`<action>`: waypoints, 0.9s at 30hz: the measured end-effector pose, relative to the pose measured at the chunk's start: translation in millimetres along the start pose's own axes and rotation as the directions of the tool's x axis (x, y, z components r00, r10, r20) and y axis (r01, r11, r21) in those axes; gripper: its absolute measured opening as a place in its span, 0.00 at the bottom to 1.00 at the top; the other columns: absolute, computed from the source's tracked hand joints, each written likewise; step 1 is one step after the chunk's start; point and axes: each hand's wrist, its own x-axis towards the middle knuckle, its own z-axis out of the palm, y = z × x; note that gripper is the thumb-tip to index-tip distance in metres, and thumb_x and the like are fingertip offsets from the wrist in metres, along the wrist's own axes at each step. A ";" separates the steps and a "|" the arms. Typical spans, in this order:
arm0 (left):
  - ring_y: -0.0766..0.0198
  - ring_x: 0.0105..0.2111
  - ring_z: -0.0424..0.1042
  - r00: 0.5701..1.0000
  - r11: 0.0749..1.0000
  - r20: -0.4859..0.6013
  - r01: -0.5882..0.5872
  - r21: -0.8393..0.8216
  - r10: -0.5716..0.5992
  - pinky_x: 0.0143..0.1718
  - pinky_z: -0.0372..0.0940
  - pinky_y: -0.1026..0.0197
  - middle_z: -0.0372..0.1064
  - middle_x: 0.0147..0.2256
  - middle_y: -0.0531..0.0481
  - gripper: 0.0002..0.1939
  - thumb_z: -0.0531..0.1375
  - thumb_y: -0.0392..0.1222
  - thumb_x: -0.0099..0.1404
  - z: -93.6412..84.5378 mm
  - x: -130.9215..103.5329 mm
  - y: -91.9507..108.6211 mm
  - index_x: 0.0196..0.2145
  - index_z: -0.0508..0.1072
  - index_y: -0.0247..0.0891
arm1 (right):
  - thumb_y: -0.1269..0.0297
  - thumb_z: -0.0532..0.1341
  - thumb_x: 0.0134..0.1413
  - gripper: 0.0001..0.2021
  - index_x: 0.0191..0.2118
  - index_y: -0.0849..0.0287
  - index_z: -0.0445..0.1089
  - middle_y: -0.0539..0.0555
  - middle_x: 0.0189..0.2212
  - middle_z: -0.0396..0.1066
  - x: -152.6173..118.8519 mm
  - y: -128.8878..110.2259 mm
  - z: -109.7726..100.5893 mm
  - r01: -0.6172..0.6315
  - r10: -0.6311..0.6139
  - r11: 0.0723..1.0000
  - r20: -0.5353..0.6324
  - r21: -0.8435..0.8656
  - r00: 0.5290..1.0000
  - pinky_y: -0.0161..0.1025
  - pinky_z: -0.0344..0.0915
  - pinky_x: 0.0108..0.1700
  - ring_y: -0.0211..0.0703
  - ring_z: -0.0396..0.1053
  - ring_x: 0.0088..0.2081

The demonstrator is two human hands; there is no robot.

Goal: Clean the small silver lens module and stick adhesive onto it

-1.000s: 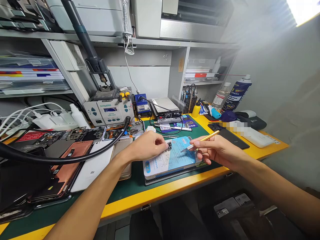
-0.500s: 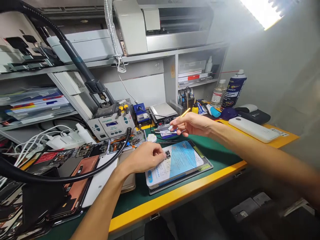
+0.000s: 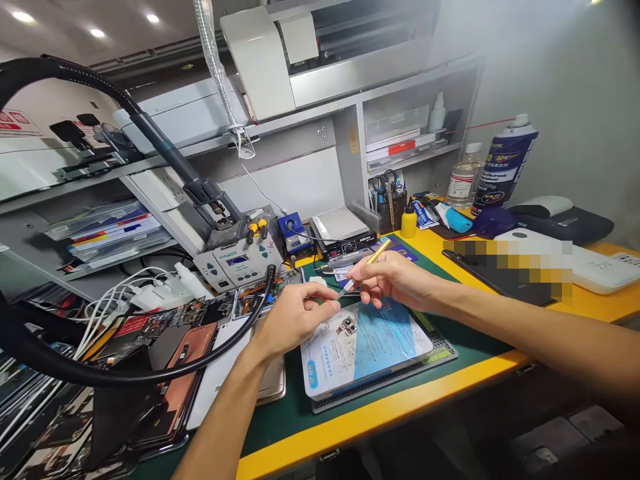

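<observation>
At the centre of the frame the right hand (image 3: 395,280) holds a gold-handled tool (image 3: 367,263) in a pen-like pinch, handle angled up and back, pale tip pointing down to the left, which suits fine work. The left hand (image 3: 295,313) meets that tip with thumb and forefinger closed together, apparently on something very small at the tip; what it is cannot be made out. Both hands hover just above a blue-and-white card (image 3: 365,347) lying on a perforated mat (image 3: 435,350), where a small dark component (image 3: 347,327) sits just below the fingers. The green desk (image 3: 280,417) leaves open room in front, up to its yellow edge; disassembled phones (image 3: 180,347) crowd the left, and a soldering station (image 3: 240,260) stands behind.
</observation>
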 end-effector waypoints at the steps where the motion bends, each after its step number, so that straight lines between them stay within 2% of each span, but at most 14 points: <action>1: 0.67 0.23 0.63 1.000 0.999 -0.018 -0.004 -0.032 0.004 0.24 0.55 0.64 0.70 0.26 0.51 0.17 0.62 0.50 0.61 2.5 0.8 1.6 0.38 0.78 0.33 | 0.69 0.68 0.47 0.07 0.33 0.67 0.75 0.57 0.28 0.77 -1.6 0.1 0.8 0.013 -0.013 1.000 -0.001 0.001 1.000 0.30 0.65 0.18 0.37 0.72 0.22; 7: 0.71 0.20 0.57 0.996 0.987 -0.093 -0.022 -0.161 0.007 0.22 0.53 0.66 0.66 0.22 0.53 0.15 0.63 0.49 0.60 9.5 0.6 3.2 0.27 0.75 0.33 | 0.70 0.69 0.47 0.06 0.32 0.68 0.76 0.58 0.28 0.77 -1.2 -1.4 -1.1 0.039 -0.039 0.999 -0.008 0.008 0.999 0.31 0.65 0.19 0.39 0.72 0.22; 12: 0.73 0.19 0.55 0.983 0.967 -0.178 -0.007 -0.256 -0.040 0.20 0.50 0.67 0.67 0.21 0.53 0.14 0.68 0.48 0.54 -5.2 6.4 -11.3 0.28 0.77 0.32 | 0.71 0.68 0.50 0.05 0.34 0.68 0.76 0.59 0.30 0.77 5.8 -5.2 -13.3 0.074 -0.072 0.997 -0.040 0.034 0.997 0.29 0.66 0.20 0.37 0.72 0.24; 14: 0.74 0.18 0.54 0.964 0.954 -0.256 -0.010 -0.300 -0.071 0.19 0.48 0.67 0.66 0.22 0.54 0.15 0.69 0.49 0.52 -13.1 6.4 -14.1 0.28 0.76 0.32 | 0.72 0.66 0.53 0.05 0.35 0.68 0.76 0.59 0.30 0.76 7.5 -6.4 -19.0 0.082 -0.081 0.996 -0.041 0.031 0.996 0.28 0.66 0.21 0.36 0.71 0.25; 16: 0.74 0.18 0.53 0.939 0.940 -0.326 -0.012 -0.341 -0.107 0.18 0.45 0.67 0.67 0.23 0.53 0.17 0.69 0.51 0.52 -18.4 -3.2 -13.0 0.29 0.76 0.33 | 0.73 0.64 0.56 0.04 0.35 0.68 0.76 0.58 0.29 0.75 8.2 -7.4 -23.8 0.086 -0.085 0.996 -0.040 0.025 0.996 0.28 0.66 0.21 0.36 0.71 0.25; 19: 0.74 0.18 0.51 0.892 0.925 -0.423 -0.017 -0.378 -0.157 0.18 0.44 0.67 0.63 0.22 0.55 0.15 0.68 0.50 0.55 -14.8 -46.5 -11.2 0.29 0.75 0.34 | 0.74 0.62 0.58 0.04 0.36 0.69 0.75 0.58 0.29 0.75 7.9 -8.0 -27.9 0.077 -0.076 0.997 -0.048 0.015 0.996 0.28 0.66 0.22 0.35 0.70 0.25; 22: 0.73 0.18 0.51 0.835 0.908 -0.489 0.031 -0.417 -0.253 0.19 0.48 0.67 0.57 0.19 0.57 0.15 0.67 0.50 0.57 0.2 -121.0 -20.4 0.26 0.73 0.35 | 0.75 0.62 0.58 0.04 0.37 0.70 0.74 0.59 0.32 0.76 6.5 -7.5 -27.7 0.056 -0.055 0.998 -0.051 0.011 0.997 0.29 0.65 0.22 0.35 0.70 0.25; 25: 0.75 0.16 0.47 0.731 0.874 -0.550 0.129 -0.469 -0.403 0.17 0.44 0.68 0.58 0.20 0.56 0.17 0.68 0.52 0.55 13.4 -205.8 -43.1 0.24 0.73 0.35 | 0.74 0.63 0.58 0.04 0.37 0.71 0.74 0.61 0.33 0.76 4.4 -7.0 -24.2 0.038 -0.037 0.999 -0.046 0.014 0.998 0.29 0.66 0.22 0.35 0.70 0.25; 27: 0.75 0.15 0.46 0.653 0.843 -0.573 0.200 -0.499 -0.495 0.14 0.42 0.69 0.58 0.20 0.56 0.18 0.69 0.53 0.53 17.2 -257.9 -65.5 0.23 0.73 0.35 | 0.75 0.63 0.58 0.04 0.37 0.71 0.74 0.61 0.34 0.76 3.1 -6.9 -21.7 0.027 -0.026 1.000 -0.038 0.008 0.999 0.30 0.66 0.22 0.36 0.71 0.26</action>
